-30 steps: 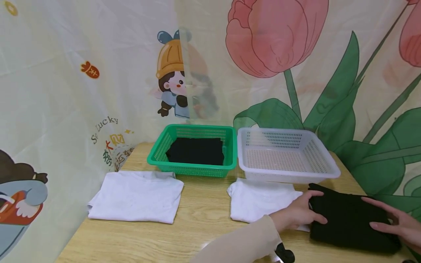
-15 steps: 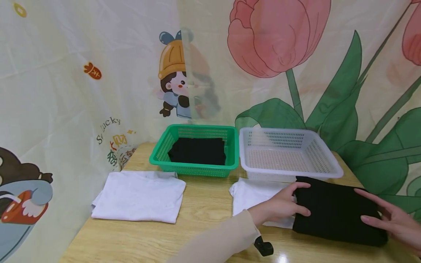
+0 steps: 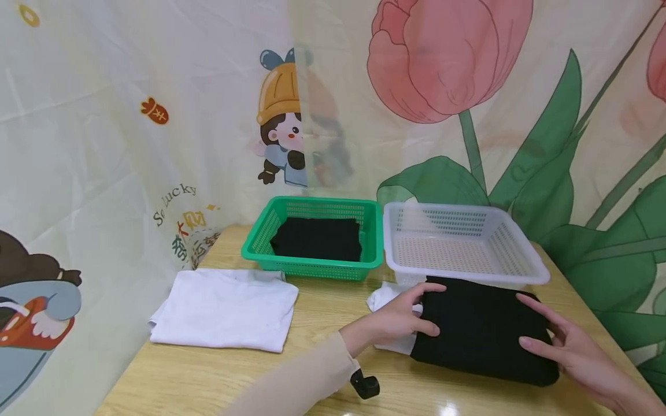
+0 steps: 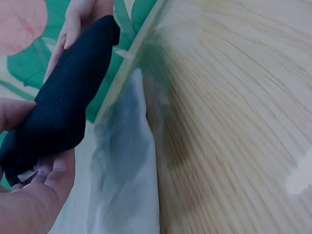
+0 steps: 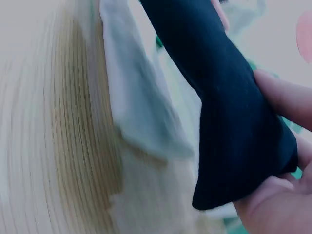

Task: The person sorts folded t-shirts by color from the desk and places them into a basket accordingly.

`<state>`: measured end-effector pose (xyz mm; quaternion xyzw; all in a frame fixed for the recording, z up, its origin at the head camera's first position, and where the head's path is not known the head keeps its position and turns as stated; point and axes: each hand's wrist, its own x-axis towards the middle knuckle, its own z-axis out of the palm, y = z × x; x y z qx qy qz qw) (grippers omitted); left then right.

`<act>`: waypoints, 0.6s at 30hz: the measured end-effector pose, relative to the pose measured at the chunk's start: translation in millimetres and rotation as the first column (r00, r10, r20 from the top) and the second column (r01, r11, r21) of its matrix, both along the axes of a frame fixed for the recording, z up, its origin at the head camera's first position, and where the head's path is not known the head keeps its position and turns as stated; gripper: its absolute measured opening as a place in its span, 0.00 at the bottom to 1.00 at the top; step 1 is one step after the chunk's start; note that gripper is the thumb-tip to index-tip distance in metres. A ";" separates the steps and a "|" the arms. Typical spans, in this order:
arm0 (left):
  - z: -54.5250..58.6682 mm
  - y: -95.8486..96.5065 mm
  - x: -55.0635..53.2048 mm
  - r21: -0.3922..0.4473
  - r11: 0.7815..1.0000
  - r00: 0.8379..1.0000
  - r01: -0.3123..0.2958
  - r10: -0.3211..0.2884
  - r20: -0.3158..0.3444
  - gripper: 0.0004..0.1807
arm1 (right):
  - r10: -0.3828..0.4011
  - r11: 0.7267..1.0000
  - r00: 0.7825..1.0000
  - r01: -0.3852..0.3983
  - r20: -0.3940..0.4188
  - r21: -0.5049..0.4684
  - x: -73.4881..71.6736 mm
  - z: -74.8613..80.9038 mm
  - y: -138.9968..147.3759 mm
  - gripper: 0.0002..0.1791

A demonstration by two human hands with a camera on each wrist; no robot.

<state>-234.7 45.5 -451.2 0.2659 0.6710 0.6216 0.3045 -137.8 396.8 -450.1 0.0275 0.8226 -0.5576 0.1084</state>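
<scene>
A folded black garment (image 3: pixel 484 332) is held up between both hands, close over the table. My left hand (image 3: pixel 398 318) grips its left edge, thumb on top and fingers curled beneath, as the left wrist view shows under the black cloth (image 4: pixel 68 92). At the opposite edge my right hand (image 3: pixel 567 349) pinches it, with fingers under the fabric (image 5: pixel 239 112) in the right wrist view. Below lies a folded white shirt (image 3: pixel 386 296), mostly covered by the black garment in the head view. Another folded white shirt (image 3: pixel 224 312) rests on the table's left side.
A green basket (image 3: pixel 312 267) with folded black cloth (image 3: pixel 317 238) inside stands at the back. Right beside it is a white basket (image 3: pixel 442 216) whose perforated floor shows. The wooden table (image 3: pixel 171 381) meets a printed curtain (image 3: pixel 208 69) behind.
Both hands have carried the black garment leftward from the table's right side, so it now overlaps most of the right white shirt. The head view has shifted slightly.
</scene>
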 end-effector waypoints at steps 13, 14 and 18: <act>8.1 -83.4 -5.3 0.042 0.998 0.997 -0.056 0.054 0.045 0.39 | 0.090 0.980 0.982 -0.117 -0.165 -0.160 -14.7 17.7 -89.0 0.44; 8.7 -90.0 -4.6 0.044 0.997 0.997 -0.062 0.060 0.045 0.39 | 0.103 0.977 0.980 -0.132 -0.167 -0.168 -15.7 19.7 -94.8 0.44; 13.4 -115.9 -2.0 0.055 0.996 0.997 -0.075 0.073 0.036 0.40 | 0.136 0.965 0.973 -0.172 -0.185 -0.199 -19.1 25.9 -117.2 0.45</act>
